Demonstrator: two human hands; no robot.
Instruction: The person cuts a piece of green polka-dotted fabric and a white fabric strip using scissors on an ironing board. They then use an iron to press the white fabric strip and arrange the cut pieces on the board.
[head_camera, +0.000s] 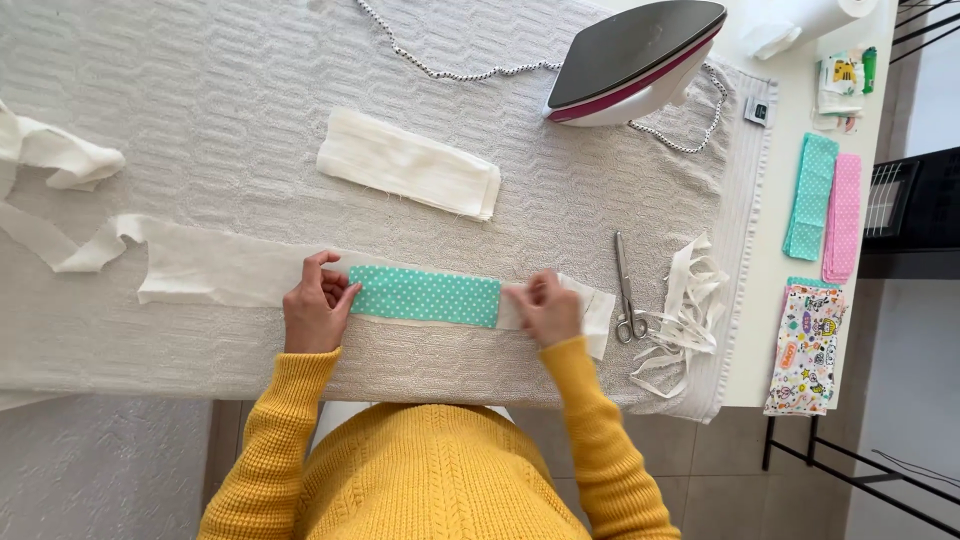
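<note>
White textured cloth (250, 100) covers the desk. Teal polka-dot strip (425, 296) lies flat on a cream fabric band (200, 268) near the front edge. Left hand (316, 308) pins its left end, fingers curled; right hand (546, 308) pinches the right end, fingers closed tight. Scissors (626, 290) just right, iron (632, 62) at back edge. Open cloth behind strip, left.
</note>
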